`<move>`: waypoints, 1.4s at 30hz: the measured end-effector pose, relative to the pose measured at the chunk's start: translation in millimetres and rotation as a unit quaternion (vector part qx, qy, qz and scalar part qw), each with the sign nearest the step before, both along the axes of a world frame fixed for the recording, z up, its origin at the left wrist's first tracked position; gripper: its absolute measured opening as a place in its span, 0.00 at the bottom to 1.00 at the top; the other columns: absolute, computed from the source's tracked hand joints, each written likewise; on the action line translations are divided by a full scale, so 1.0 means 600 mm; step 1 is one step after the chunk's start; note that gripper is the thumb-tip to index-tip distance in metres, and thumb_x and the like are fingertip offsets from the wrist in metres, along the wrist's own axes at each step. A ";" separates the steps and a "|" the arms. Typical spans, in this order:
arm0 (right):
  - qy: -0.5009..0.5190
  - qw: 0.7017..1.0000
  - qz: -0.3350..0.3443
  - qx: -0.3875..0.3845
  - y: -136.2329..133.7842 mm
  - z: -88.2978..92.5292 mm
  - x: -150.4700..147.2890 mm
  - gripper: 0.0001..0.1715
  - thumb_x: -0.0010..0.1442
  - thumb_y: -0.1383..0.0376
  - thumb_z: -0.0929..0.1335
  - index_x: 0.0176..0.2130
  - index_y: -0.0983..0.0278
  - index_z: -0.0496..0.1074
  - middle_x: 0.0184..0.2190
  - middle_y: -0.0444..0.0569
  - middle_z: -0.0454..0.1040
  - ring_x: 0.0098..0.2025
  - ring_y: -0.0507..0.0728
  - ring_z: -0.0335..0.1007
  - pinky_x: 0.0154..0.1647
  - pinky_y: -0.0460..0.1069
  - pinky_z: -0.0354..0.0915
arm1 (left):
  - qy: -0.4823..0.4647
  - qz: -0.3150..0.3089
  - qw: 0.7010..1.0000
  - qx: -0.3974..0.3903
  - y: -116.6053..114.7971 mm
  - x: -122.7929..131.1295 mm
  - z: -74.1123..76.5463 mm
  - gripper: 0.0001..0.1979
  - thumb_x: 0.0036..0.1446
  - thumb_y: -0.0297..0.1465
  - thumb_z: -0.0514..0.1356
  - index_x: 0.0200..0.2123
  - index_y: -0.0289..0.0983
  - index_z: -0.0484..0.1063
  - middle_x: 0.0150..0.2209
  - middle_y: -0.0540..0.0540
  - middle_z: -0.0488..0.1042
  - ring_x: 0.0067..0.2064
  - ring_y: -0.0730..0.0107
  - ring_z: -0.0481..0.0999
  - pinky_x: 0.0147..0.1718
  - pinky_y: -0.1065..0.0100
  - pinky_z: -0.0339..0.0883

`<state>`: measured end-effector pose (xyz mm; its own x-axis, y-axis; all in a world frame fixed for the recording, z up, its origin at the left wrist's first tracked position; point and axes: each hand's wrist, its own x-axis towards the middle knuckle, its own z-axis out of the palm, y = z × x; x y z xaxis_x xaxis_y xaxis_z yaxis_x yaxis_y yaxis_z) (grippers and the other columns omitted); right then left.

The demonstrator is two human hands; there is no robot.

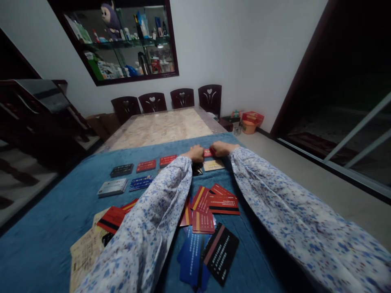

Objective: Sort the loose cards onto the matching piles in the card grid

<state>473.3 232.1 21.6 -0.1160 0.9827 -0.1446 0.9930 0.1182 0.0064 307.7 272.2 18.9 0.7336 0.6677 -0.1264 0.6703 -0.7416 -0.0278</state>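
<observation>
Nearest the person, a loose pile of blue cards [192, 256] lay on the blue cloth [39, 244], a black card [221, 254] slanting beside it and overlapping its edge. Just beyond, striped red cards [224, 201] spread in an untidy fan, and past the left sleeve [152, 211] were some cream papers [82, 248]. Judging by their flat, crisp outlines, all the cards were light and fairly stiff, smooth enough to slide over one another.

Farther on, a white stack [112, 188] and a cream card [214, 165] sat in a neater row. Beyond the cream card was the red card [208, 152], in the farthest row, between the two hands. The right hand [220, 148] had its fingers curled over the card's right end; whether they pinched it or merely pressed it could not be told. The left hand [195, 153] was near its left end, fingers bent, their grip hidden.

The red card probably weighed next to nothing and would flex slightly, creasing only if forced. Its short ends seemed the best hold, thumb against finger, the soft cloth giving enough to get under an edge. Past the cloth stretched bare tabletop [165, 126].
</observation>
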 end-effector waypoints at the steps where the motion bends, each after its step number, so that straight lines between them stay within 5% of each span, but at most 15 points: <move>1: 0.000 1.000 -0.003 -0.003 0.000 0.000 -0.001 0.23 0.53 0.73 0.70 0.49 0.64 0.81 0.47 0.57 0.83 0.48 0.62 0.80 0.41 0.47 0.69 | 0.001 0.000 1.000 -0.001 0.000 0.001 0.000 0.21 0.54 0.25 0.63 0.53 0.32 0.76 0.58 0.31 0.72 0.60 0.47 0.73 0.60 0.57 0.68; 10: -0.018 1.000 0.009 -0.010 -0.003 0.005 -0.010 0.22 0.53 0.73 0.70 0.48 0.66 0.81 0.47 0.59 0.82 0.48 0.62 0.80 0.43 0.47 0.69 | -0.004 -0.005 1.000 -0.007 -0.007 0.002 0.005 0.25 0.54 0.26 0.65 0.56 0.31 0.72 0.58 0.31 0.73 0.59 0.50 0.75 0.55 0.63 0.71; 32: 0.008 0.997 0.000 0.074 -0.024 -0.001 0.005 0.37 0.58 0.68 0.70 0.65 0.69 0.67 0.57 0.66 0.73 0.54 0.68 0.74 0.49 0.53 0.69 | -0.042 -0.020 0.998 0.044 -0.056 -0.044 0.037 0.17 0.64 0.24 0.55 0.56 0.30 0.68 0.60 0.28 0.68 0.63 0.45 0.66 0.62 0.46 0.61; 38: -0.009 0.994 0.016 0.112 -0.062 0.031 -0.033 0.18 0.67 0.65 0.65 0.53 0.65 0.78 0.52 0.60 0.78 0.53 0.62 0.75 0.47 0.49 0.64 | -0.065 -0.032 0.993 0.091 -0.078 -0.064 0.035 0.14 0.66 0.23 0.53 0.53 0.29 0.70 0.57 0.29 0.70 0.61 0.48 0.68 0.59 0.51 0.63; 42: -0.020 0.990 0.010 0.140 -0.090 0.052 -0.077 0.18 0.69 0.67 0.62 0.48 0.65 0.80 0.47 0.59 0.81 0.47 0.60 0.77 0.40 0.48 0.61 | -0.067 -0.035 0.991 0.113 -0.100 -0.089 0.044 0.13 0.66 0.21 0.52 0.51 0.29 0.71 0.54 0.30 0.71 0.58 0.50 0.70 0.56 0.55 0.63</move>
